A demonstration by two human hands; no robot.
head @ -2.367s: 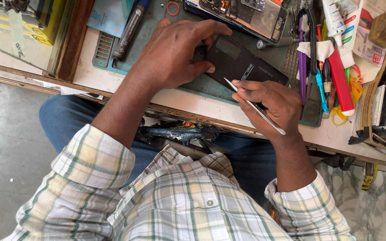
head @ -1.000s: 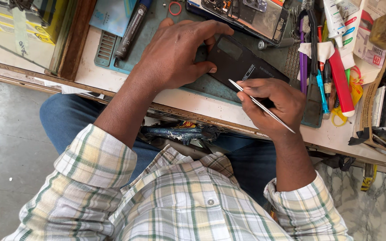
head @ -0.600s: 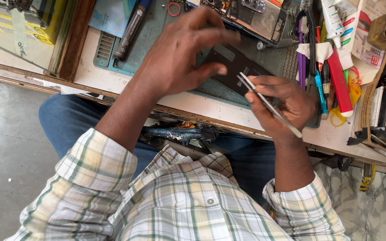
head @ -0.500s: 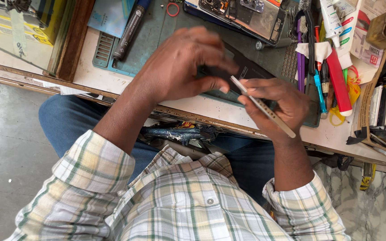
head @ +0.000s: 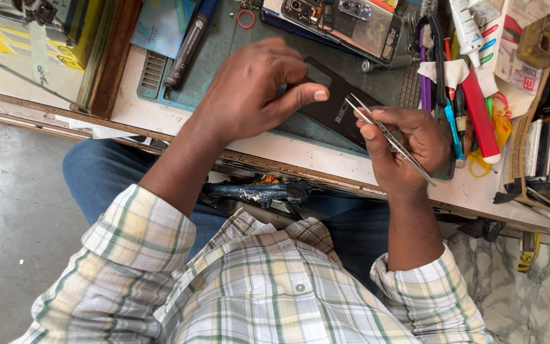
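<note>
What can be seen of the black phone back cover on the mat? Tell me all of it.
The black back cover is a thin, flat, matt panel with a rounded corner and a small patch of pale print, too small to make out. It lies tilted on the green work mat, partly hidden by the left hand, whose thumb lies over its near edge. The right hand holds metal tweezers, tips near its right side; contact is unclear.

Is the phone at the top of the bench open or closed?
Open. The phone lies without its back cover: camera parts and inner boards show. A black cover lies apart, under the left hand.
</note>
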